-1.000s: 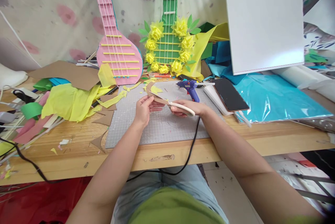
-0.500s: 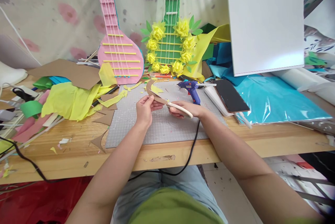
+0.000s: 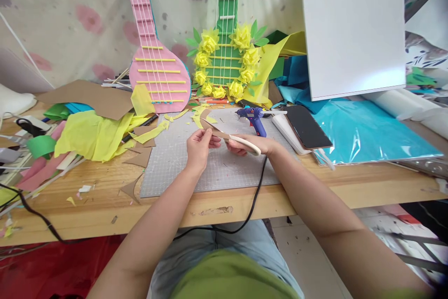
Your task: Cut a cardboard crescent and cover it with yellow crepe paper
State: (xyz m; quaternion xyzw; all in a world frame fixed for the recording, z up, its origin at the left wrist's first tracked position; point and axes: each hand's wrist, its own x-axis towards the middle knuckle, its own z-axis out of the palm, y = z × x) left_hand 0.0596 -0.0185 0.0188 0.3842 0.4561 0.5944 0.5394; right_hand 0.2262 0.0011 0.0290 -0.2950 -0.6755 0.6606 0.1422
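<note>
We pinch cardboard in our left hand and grip scissors in our right hand, over the mat, near the glue gun.

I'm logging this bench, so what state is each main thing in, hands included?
Brown card: curved, held.
Scissors: held at the card, blade opening unclear.
Left hand: pinching the card.
Right hand: gripping the scissors.
Glue gun: lying on its side.
Phone: face up, screen dark.
Pink guitar: tilted, strung.
Green guitar: upright, strung, flowered.
Cutting mat: flat, scrap-strewn.
Yellow paper: crumpled.
</note>
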